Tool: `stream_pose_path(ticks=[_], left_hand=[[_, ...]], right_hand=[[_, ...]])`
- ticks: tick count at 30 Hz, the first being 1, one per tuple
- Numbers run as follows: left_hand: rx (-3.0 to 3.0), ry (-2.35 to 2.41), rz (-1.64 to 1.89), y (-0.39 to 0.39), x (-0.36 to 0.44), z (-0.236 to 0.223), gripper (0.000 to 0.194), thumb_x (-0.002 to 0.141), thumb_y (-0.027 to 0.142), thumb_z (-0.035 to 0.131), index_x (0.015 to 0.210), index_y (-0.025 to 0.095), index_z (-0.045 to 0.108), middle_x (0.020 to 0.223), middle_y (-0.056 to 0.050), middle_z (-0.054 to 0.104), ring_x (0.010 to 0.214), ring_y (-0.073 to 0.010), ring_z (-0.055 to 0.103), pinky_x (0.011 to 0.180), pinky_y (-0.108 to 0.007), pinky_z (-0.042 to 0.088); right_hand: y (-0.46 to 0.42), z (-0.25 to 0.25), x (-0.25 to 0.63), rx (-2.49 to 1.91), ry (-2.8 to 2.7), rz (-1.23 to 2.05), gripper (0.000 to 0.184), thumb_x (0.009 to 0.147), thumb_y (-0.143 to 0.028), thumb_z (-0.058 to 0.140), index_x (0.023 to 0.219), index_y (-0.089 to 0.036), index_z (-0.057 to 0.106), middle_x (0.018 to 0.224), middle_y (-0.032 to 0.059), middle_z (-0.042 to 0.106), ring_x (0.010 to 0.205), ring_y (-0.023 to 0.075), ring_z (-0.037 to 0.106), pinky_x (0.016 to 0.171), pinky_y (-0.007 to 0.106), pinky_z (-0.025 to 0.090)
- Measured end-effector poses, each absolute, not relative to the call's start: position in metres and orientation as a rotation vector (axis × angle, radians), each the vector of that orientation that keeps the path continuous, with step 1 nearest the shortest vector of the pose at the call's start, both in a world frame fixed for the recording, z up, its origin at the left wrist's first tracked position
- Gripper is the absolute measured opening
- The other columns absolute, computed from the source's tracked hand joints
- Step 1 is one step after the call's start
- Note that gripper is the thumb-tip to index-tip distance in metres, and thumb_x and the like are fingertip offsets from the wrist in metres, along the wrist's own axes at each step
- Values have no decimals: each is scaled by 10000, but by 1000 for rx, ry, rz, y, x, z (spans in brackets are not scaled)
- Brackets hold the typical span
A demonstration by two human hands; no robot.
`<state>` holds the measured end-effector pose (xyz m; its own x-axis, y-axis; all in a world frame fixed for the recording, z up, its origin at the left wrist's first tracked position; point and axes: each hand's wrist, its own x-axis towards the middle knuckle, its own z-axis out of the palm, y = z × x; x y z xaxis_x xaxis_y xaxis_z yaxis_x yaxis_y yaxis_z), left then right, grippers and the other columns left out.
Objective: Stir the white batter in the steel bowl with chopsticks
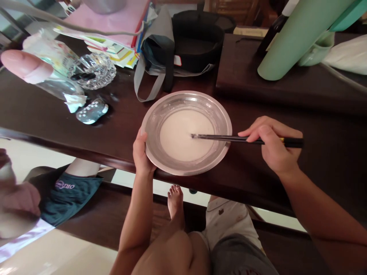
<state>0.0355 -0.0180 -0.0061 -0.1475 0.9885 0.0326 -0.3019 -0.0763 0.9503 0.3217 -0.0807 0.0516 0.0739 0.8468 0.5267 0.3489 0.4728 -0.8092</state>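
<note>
Black chopsticks (229,138) dipped in whitish liquid (183,124)!
Your right grip (277,151) pinches them; your left grip (141,154) clasps the bowl (186,168) (shiny metal) leftward

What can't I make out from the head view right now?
All in the head view:
Most fingers of the left hand: hidden beneath the metal bowl.
The bowl's floor: covered by the cloudy white liquid.
How deep the tips of the chopsticks go: masked by that liquid.
The top of the green cylinder: cut off by the upper edge.
</note>
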Motion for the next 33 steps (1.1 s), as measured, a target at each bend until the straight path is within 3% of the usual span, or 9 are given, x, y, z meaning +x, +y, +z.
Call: stream_pose_path(ticks=[6,11,16,20,25,30,33], left_hand=[[914,1043,1494,-18,37,-4,347,836,415,628,1103,220,732,1164,-52,739,1214,-292,623,1036,-378,498],[921,1020,1491,-18,35,-7,343,844,419,625,1103,223,734,1187,-55,731,1217,-283,626,1036,-363,494],[918,1038,1497,-18,34,-7,372,843,415,623,1143,224,731,1217,-55,724,1201,-279,633,1011,-347,506],[937,1043,1491,-18,35,-6,388,841,445,625,1138,218,729,1191,-61,733,1206,-287,634,1026,-361,497],[949,1051,1492,-19,35,-6,411,836,469,639,1146,213,725,1214,-69,726,1204,-293,637,1019,-366,502],[916,1031,1495,-19,34,-7,412,841,442,639,1163,200,726,1173,-79,741,1164,-294,660,996,-365,515],[903,1020,1488,-18,34,-7,425,834,443,652,1178,202,721,1176,-83,739,1160,-299,661,986,-369,521]], right_hand=[[-81,52,321,-1098,-1749,555,208,934,-174,580,820,-249,736,917,16,770,845,184,695,762,353,522],[-82,52,322,-1079,-1572,559,302,958,-171,533,726,-249,711,778,1,736,707,165,668,654,339,503],[-82,51,321,-1097,-1749,542,211,934,-162,575,814,-241,729,905,11,766,852,174,693,788,347,515],[-81,50,323,-1077,-1514,535,321,959,-168,525,694,-226,695,749,2,722,698,146,663,646,316,488],[-81,52,322,-1105,-1771,520,216,939,-184,567,804,-248,723,897,11,774,844,185,691,806,373,514],[-82,51,323,-1102,-1562,519,308,958,-166,523,710,-235,690,778,13,736,719,166,661,676,346,493],[-81,52,322,-1061,-1730,540,241,941,-154,552,770,-233,702,843,16,761,793,180,674,757,365,504]])
